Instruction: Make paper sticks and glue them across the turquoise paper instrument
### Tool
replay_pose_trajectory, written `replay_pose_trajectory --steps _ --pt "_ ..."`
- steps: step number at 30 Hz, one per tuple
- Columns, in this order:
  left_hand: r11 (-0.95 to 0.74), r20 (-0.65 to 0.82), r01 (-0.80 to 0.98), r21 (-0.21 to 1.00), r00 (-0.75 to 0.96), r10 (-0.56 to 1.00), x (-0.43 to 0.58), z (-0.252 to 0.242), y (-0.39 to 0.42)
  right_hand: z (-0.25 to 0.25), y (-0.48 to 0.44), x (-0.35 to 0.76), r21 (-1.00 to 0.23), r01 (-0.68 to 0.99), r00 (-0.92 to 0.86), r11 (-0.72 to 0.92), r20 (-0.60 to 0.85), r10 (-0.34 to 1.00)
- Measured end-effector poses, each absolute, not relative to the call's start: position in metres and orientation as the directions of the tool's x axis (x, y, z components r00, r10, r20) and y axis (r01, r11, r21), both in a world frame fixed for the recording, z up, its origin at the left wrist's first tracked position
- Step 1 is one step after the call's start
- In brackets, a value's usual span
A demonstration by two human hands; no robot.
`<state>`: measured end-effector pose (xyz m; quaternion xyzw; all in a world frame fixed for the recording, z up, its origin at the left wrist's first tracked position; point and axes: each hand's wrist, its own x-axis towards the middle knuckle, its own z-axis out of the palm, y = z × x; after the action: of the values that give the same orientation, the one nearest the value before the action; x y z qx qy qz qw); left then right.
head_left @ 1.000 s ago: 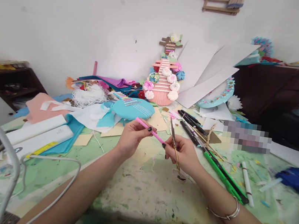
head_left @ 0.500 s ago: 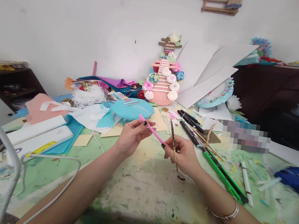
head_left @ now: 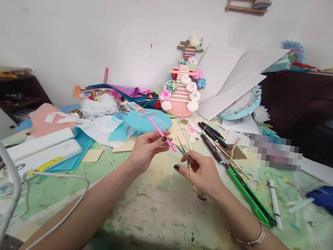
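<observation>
My left hand is closed, pinching a thin pink paper stick that slants up to the left over the table. My right hand grips small gold-handled scissors; their blades are parted and point left toward the lower end of the pink stick. Just behind the stick lies a turquoise oval paper piece with coloured strips on it. A silver bangle circles my right wrist.
The paint-stained green table carries black pens, a green-handled cutter, a white glue stick, a blue glue gun, paper scraps and white string. A pink paper guitar with flowers leans on the wall. White cables cross at left.
The scissors have tipped from pointing up to pointing left, and their blades have parted. The pink stick has shifted up and left, and my right fingertip no longer touches its end.
</observation>
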<state>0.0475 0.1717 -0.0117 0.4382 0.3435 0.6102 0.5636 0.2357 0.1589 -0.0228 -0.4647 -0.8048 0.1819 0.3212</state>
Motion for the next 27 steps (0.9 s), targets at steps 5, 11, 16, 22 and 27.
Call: replay_pose_trajectory --steps 5,11,16,22,27 --pt "-0.182 0.191 -0.359 0.916 -0.008 0.981 0.0446 -0.0107 0.1719 -0.0242 0.1588 0.2356 -0.388 0.757 -0.382 0.525 0.389 0.838" --pt "-0.196 0.195 -0.333 0.922 -0.037 0.980 0.0463 -0.0117 0.1713 -0.0291 0.1604 0.2365 -0.279 0.816 -0.350 0.507 0.460 0.816" --pt "-0.208 0.209 -0.332 0.920 -0.033 0.977 0.0465 -0.0116 0.1713 -0.0297 0.1597 0.2359 -0.241 0.834 -0.353 0.497 0.460 0.815" --pt "-0.200 0.199 -0.326 0.924 -0.035 0.979 0.0467 -0.0116 0.1710 -0.0293 0.1596 0.2355 -0.253 0.849 -0.334 0.465 0.426 0.841" --pt "-0.200 0.200 -0.319 0.927 -0.030 0.979 0.0460 -0.0127 0.1716 -0.0305 0.1597 0.2353 -0.264 0.855 -0.312 0.446 0.425 0.850"
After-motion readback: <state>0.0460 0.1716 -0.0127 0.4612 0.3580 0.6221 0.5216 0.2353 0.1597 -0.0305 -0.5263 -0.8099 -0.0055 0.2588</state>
